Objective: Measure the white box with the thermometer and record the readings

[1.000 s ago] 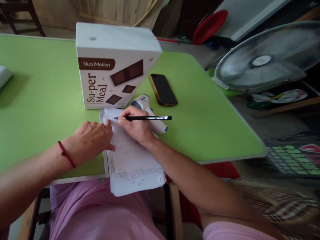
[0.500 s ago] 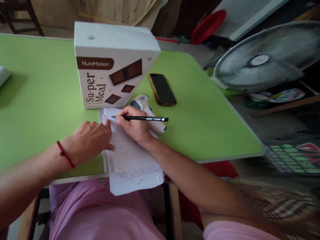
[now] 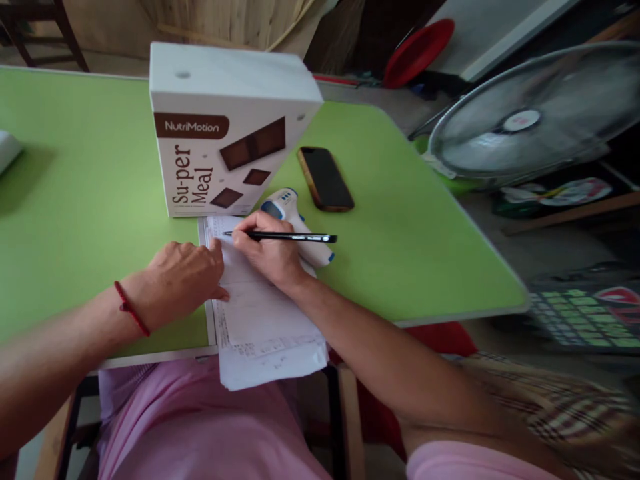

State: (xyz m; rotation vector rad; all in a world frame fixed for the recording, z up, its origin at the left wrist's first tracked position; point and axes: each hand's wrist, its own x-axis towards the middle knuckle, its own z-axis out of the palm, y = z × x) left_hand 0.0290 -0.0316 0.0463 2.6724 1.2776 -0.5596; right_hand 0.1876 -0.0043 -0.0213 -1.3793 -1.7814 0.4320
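Observation:
A black pen (image 3: 300, 237) is pinched in my right hand (image 3: 273, 257), its tip touching the upper part of a sheet of paper (image 3: 265, 307). The sheet lies on other handwritten pages that hang over the table's near edge. My left hand (image 3: 187, 273) rests at the left edge of the paper, thumb and index finger spread apart, holding nothing; its other fingers are partly hidden. Just behind my right hand lies a white and blue handheld thermometer (image 3: 313, 250), partly covered by that hand. A tall white NutriMotion box (image 3: 200, 160) stands upright beyond the paper.
A dark phone (image 3: 326, 179) lies right of the box on the green table (image 3: 400, 240). A white object (image 3: 7, 150) is cut off at the left. Past the table's right side stand a fan (image 3: 525, 117) and a red basin (image 3: 419, 53).

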